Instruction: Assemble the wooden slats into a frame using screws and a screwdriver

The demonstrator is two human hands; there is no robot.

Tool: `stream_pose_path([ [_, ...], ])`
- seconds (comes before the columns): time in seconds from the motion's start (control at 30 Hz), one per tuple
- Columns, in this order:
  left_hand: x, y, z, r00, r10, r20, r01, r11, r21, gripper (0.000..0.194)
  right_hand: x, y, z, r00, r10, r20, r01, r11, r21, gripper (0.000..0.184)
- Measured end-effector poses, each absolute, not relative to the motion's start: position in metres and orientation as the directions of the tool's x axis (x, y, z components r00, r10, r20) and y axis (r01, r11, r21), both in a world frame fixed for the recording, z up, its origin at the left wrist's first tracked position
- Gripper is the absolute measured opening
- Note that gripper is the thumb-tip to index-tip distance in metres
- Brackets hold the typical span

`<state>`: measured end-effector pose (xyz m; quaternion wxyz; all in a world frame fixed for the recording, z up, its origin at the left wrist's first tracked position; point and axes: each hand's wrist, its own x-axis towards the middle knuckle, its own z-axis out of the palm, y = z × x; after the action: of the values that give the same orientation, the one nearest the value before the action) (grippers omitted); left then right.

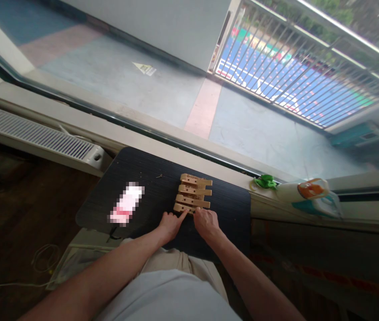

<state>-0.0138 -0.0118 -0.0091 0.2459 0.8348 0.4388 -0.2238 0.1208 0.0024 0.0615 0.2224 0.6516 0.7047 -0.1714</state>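
Observation:
A small wooden piece (190, 200) lies on the dark table, made of several pale slats with dark holes set across a rougher brown base. The slats' right ends stick out past the base. My left hand (170, 225) rests at its near edge, index finger stretched onto the nearest slat, the other fingers curled. Beside it, my right hand (206, 221) is closed at the near right corner of the piece. Its fingertips touch or nearly touch the nearest slat; whatever they hold is hidden.
The black tabletop (229, 218) stands against the window sill. A small metal bit (159, 176) lies at its back, and a blurred-out bright object (127, 203) at left. On the sill are something green (265, 181) and a bottle with an orange part (313, 189). A radiator (42, 133) runs left.

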Motion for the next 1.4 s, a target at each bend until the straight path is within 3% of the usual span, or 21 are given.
stream_pose_path([
  [0.33, -0.014, -0.012, -0.011, 0.519, 0.632, -0.576, 0.841, -0.499, 0.209, 0.084, 0.122, 0.004, 0.081, -0.198, 0.824, -0.531, 0.962, 0.266, 0.055, 0.029],
  [0.7, -0.014, -0.012, -0.008, 0.517, 0.629, -0.58, 0.842, -0.495, 0.214, 0.085, 0.12, 0.003, 0.063, -0.041, 0.823, -0.566, 0.995, 0.087, 0.054, 0.025],
  [1.1, -0.014, -0.011, -0.008, 0.522, 0.629, -0.576, 0.837, -0.507, 0.206, 0.085, 0.124, 0.003, 0.083, -0.191, 0.819, -0.541, 0.966, 0.256, 0.046, 0.028],
  [1.4, -0.013, -0.012, -0.011, 0.519, 0.622, -0.587, 0.839, -0.504, 0.207, 0.087, 0.126, 0.006, 0.073, -0.066, 0.795, -0.603, 0.988, 0.135, 0.07, 0.027],
])
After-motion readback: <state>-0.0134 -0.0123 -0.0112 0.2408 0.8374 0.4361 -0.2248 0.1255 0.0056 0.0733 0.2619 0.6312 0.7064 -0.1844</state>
